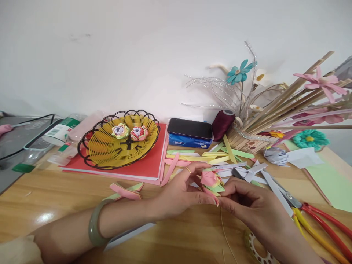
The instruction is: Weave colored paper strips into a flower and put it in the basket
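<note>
A folded paper flower (210, 178) with pink, yellow and green petals is held up just over the table. My left hand (180, 189) grips it from the left, thumb on a lower pink petal and fingers behind. From the right, my right hand (249, 201) has thumb and forefinger pinched at the flower's lower edge. A thin thread (223, 225) hangs below the flower down to the table. Beyond both hands lie loose paper strips (198, 158) in pink, yellow, green and white. Some fingertips are hidden behind the flower.
A yellow woven basket (110, 156) bearing two paper flowers stands on red paper (154, 161). Behind my hands are a phone (189, 127) on a blue tissue pack (189, 140) and a maroon thread spool (223, 124). Scissors (295, 201), pliers (330, 212) and a tape roll (251, 242) lie right.
</note>
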A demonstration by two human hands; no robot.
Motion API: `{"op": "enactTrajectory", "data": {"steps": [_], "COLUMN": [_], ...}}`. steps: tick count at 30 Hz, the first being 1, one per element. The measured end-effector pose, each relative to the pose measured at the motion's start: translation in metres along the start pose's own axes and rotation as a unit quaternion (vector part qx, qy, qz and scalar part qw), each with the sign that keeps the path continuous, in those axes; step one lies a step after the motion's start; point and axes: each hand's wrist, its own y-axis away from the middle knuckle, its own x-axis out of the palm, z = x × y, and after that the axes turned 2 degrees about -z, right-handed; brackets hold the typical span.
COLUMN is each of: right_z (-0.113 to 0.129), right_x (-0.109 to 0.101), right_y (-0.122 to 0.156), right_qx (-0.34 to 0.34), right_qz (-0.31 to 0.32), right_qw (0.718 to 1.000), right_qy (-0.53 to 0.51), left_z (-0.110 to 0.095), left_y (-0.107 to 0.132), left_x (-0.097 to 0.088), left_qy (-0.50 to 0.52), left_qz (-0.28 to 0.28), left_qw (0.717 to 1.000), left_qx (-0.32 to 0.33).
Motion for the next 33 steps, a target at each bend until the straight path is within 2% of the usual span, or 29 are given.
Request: {"op": "enactTrajectory", "data": {"steps": [6,14,25,33], "right_z": [0.0008,0.0020,-0.0037,-0.0045], "right_x": [0.0015,-0.0017,0.0023,0.0045], "right_y": [0.0008,-0.0011,-0.0002,-0.0002], "right_qx": [-0.008,-0.047,0.004,0.014], "right_qz": [-0.020,-0.002,0.008,-0.002], "right_qw": [1.000,0.999,1.000,0.999], "right_qy": [0.001,0.021,0.025,0.033], "left_z": [-0.0022,-0.0006,-0.0014,0.0007], "left_y": [-0.0017,-0.0038,-0.0017,-0.0030], "left_x": [0.0008,0.0009,0.0020,0.0004], "left_qy": [0.006,0.006,0.001,-0.004], "left_qz": [-0.007,-0.029,-0.013,-0.013], "left_qw": [1.000,0.999,1.000,1.000], "left_qx": [-0.009,-0.011,-0.004,-0.027]}}
